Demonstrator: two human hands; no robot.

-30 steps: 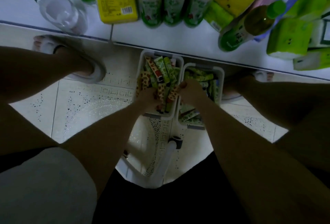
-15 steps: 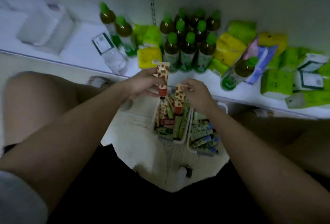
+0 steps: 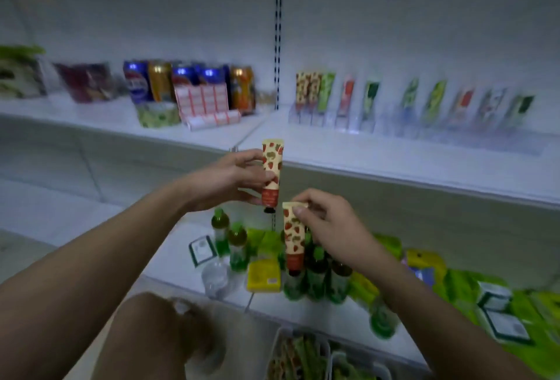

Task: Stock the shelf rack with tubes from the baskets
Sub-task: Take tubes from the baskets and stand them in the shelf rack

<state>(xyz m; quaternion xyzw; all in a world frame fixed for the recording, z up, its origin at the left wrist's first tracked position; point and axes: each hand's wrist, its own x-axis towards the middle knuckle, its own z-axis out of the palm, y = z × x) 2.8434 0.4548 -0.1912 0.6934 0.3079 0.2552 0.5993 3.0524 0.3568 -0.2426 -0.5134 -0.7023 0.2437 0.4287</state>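
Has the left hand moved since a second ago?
Yes. The left hand was down in the basket; now it holds a strawberry tube up above the green bottles, toward the upper shelf.

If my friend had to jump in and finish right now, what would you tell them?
Left hand holds one strawberry tube upright, cap down.
Right hand pinches a second strawberry tube by its top end, cap down.
Clear rack on the upper shelf already has tubes standing in it, with two matching strawberry ones at its left end.
Baskets by the knees are not empty.
Left to do: stand both held tubes in the rack, probably by the matching pair, then fetch more.
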